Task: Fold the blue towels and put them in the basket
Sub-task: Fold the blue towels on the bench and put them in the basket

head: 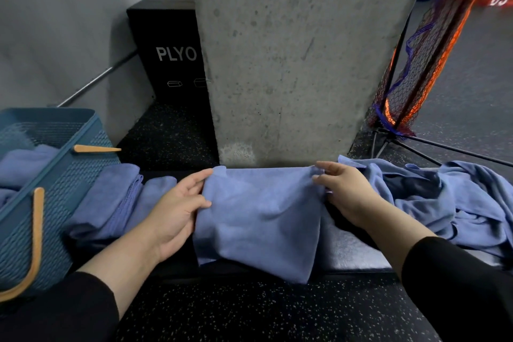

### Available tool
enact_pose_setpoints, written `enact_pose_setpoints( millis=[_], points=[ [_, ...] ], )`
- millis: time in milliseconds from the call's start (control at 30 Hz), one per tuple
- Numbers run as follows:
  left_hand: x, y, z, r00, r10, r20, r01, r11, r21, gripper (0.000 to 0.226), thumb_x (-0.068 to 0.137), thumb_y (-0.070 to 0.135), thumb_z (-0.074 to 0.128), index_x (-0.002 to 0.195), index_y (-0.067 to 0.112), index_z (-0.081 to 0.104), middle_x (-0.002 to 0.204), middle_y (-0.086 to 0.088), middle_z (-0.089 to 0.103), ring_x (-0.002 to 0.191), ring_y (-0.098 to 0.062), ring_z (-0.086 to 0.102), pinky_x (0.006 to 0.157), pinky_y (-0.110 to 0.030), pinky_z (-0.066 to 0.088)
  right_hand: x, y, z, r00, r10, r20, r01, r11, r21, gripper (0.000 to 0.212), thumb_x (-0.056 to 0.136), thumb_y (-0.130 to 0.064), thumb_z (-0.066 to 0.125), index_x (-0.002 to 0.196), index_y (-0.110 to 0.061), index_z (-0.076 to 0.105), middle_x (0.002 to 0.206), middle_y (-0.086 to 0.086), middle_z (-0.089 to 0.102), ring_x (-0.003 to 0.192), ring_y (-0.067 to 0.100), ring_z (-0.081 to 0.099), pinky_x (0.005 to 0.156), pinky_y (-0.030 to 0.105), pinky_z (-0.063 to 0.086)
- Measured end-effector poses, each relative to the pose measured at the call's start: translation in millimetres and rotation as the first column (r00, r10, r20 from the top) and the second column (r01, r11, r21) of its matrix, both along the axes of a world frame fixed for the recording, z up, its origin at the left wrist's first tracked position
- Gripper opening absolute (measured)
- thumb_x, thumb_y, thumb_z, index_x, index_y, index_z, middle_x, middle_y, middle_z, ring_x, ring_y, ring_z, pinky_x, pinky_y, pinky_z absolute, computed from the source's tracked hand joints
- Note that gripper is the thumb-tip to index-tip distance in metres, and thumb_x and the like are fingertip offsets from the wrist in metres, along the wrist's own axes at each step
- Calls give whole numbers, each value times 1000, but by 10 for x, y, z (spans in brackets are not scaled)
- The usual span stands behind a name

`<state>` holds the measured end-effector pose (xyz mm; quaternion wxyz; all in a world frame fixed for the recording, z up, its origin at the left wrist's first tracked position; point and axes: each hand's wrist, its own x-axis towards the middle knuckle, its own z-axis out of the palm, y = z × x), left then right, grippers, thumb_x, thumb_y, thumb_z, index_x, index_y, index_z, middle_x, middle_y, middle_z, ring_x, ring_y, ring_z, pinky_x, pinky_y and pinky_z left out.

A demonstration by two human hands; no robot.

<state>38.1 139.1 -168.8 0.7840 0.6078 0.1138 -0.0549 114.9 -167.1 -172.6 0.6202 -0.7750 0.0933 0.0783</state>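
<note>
We are partway through: an unfolded heap of blue towels (449,200) waits at our right, the basket (55,183) at our left holds some, and folded ones (116,203) lie beside it. Our left hand (177,214) and right hand (344,191) pinch the far corners of the current towel (258,216), which drapes over the bench (352,253) edge.

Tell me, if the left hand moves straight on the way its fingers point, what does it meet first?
The left hand already touches the blue towel at its edge; beyond it probably stands the concrete pillar, though depth is unclear.
</note>
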Motion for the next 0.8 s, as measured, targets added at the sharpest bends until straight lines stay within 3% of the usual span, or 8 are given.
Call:
enact_pose_setpoints(
  millis=[100,333,433,500,600,667,733,800],
  points=[
    [43,-22,-70,999,38,-23,-37,998,57,62,87,-24,41,130,16,60,138,4,60,131,-11,52,109,-36,44,-42,15,-65,975,212,59,-132,778,-614,53,86,-20,71,137,-20,57,113,0,67,93,13,61,78,22,44],
    [24,-65,-269,994,-1,-105,36,945,326,51,87,-18,54,114,23,64,124,-8,63,112,-11,59,86,-21,45,-391,216,-21,789,611,72,-374,569,-733,19,85,-44,73,94,-30,65,92,-12,60,82,10,60,79,32,50],
    [0,-13,-333,997,-51,-60,75,856,511,52,84,-11,63,115,31,64,123,4,64,117,-4,57,93,-19,44,-689,286,-175,560,813,-157,-563,235,-792,43,79,-67,60,103,-31,58,106,-14,52,98,10,53,87,37,47],
    [-5,26,-350,997,-75,-24,73,773,631,53,82,-9,63,115,32,65,118,9,66,106,3,58,87,-10,41,-861,302,-324,512,833,-208,-459,61,-886,55,74,-76,54,108,-33,51,115,-13,45,107,12,43,91,36,41],
    [-18,91,-377,995,-102,-7,71,632,772,51,83,-8,60,119,28,65,97,6,62,66,2,54,56,-8,36,-953,308,-439,512,850,-121,-347,75,-935,36,79,-55,62,105,-34,48,119,-11,45,109,16,44,89,37,41],
    [-39,151,-434,986,-164,-3,89,516,852,48,85,-5,60,123,23,66,108,6,58,88,-10,61,68,-6,37,-936,269,-417,514,854,-82,-373,136,-918,21,84,-43,57,101,-32,50,115,-11,48,107,17,48,87,36,43],
    [-83,206,-480,967,-255,-26,84,221,972,42,85,7,68,123,24,67,125,7,54,112,-20,57,88,-16,39,-914,209,-354,536,844,-30,-426,240,-872,11,86,-35,54,94,-27,52,104,-8,55,96,18,54,81,36,46],
    [-148,187,-486,938,-336,90,-95,-1,995,28,81,31,76,108,29,70,119,7,57,106,-25,58,86,-37,45,-911,149,-259,640,768,13,-427,370,-826,9,91,-31,57,93,-23,55,90,-6,62,85,18,58,73,33,45]
  ],
)
